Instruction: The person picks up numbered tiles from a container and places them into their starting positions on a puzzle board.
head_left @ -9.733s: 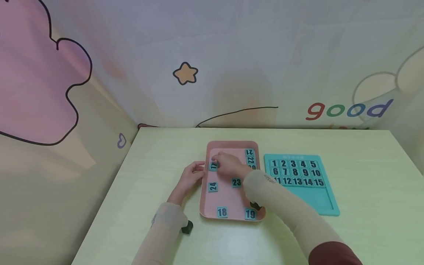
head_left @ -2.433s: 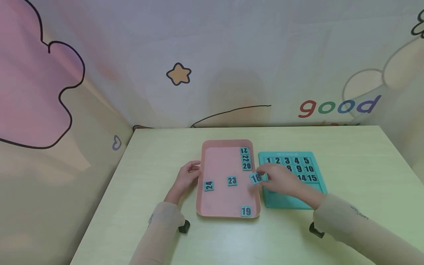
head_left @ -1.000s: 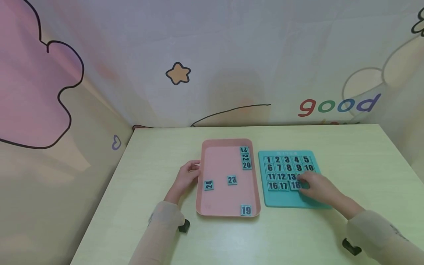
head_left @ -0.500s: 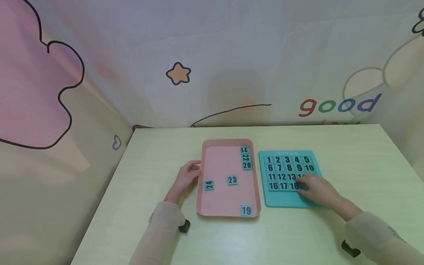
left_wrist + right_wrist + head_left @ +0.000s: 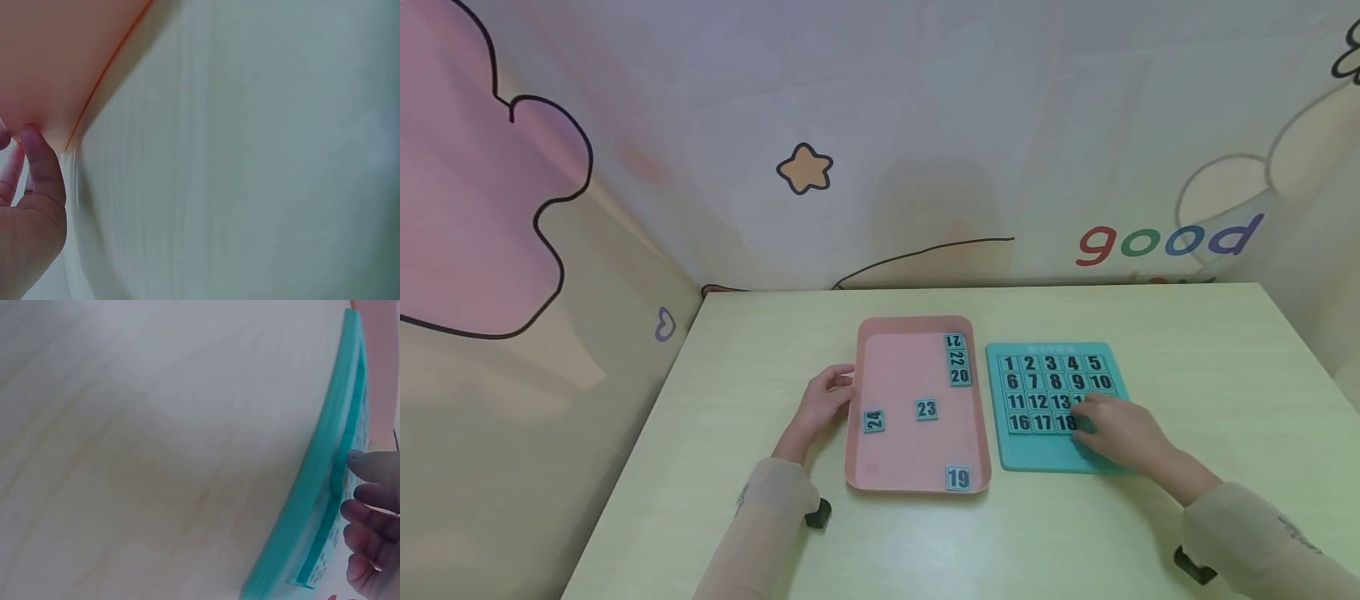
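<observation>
My right hand (image 5: 1120,432) lies on the teal board (image 5: 1037,457), near its right edge, with relaxed fingers touching tile 18 (image 5: 1064,422) in the fourth row, beside 16 and 17. The board lies flat on the surface (image 5: 1210,367), its long axis running away from me, the numbers upright toward me. Just left of it stands the pink tray (image 5: 895,367), the same way long. In the tray, tiles 21, 22 and 20 (image 5: 957,359) sit in a column at the far right corner, tile 23 (image 5: 927,409) in the middle, tile 24 (image 5: 872,421) by the left edge, tile 19 (image 5: 957,477) at the near right corner. My left hand (image 5: 822,406) rests against the tray's left edge, fingers lightly curled on the rim. The surface is pale yellow-green wood; cartoon walls stand behind it.
</observation>
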`<state>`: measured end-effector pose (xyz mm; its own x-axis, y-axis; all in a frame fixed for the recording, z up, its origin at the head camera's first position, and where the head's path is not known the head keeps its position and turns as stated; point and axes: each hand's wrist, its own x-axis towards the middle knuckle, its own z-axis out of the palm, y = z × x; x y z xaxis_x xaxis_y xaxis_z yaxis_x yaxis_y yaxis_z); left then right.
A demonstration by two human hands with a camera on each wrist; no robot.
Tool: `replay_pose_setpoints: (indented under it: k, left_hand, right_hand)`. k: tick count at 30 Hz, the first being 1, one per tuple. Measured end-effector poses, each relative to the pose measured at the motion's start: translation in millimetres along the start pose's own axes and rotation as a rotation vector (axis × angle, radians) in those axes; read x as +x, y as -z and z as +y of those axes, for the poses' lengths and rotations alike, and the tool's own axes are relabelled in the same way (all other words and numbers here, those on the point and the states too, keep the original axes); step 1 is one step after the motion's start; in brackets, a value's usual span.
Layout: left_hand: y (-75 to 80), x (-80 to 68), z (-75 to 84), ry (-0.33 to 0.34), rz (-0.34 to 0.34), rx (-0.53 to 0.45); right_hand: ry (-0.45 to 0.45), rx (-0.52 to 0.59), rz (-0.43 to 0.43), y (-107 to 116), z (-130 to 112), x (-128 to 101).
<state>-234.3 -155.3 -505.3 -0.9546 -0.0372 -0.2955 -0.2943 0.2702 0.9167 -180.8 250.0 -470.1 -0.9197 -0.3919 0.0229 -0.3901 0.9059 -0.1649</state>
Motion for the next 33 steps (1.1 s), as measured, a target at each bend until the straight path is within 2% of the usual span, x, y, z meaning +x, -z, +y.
replay_pose_setpoints:
  k: [7,12,18,20,27,33]
  left_hand:
    - [0.5,-0.4,0.5,-0.013,-0.005,-0.004]
    - [2.1,-3.6,5.1,-0.003,-0.028,-0.015]
    - [1.8,-20.8,23.9,-0.011,-0.031,0.002]
    - [1.4,-22.6,25.8,-0.013,-0.027,0.001]
    - [0.8,-3.3,3.7,-0.017,-0.009,-0.019]
    - [0.1,1.5,-0.1,0.011,-0.006,-0.009]
  right_hand:
    - [0.081,0.106,0.121,10.1,-20.2,6.7]
    - [0.124,0.156,0.1,12.6,-44.4,13.5]
    - [0.215,0.186,0.086,13.1,-68.9,21.5]
    - [0.248,0.178,0.072,12.4,-75.7,24.7]
    - [0.369,0.181,0.056,1.4,-94.5,34.8]
    - [0.43,0.168,-0.027,-5.3,-104.8,40.1]
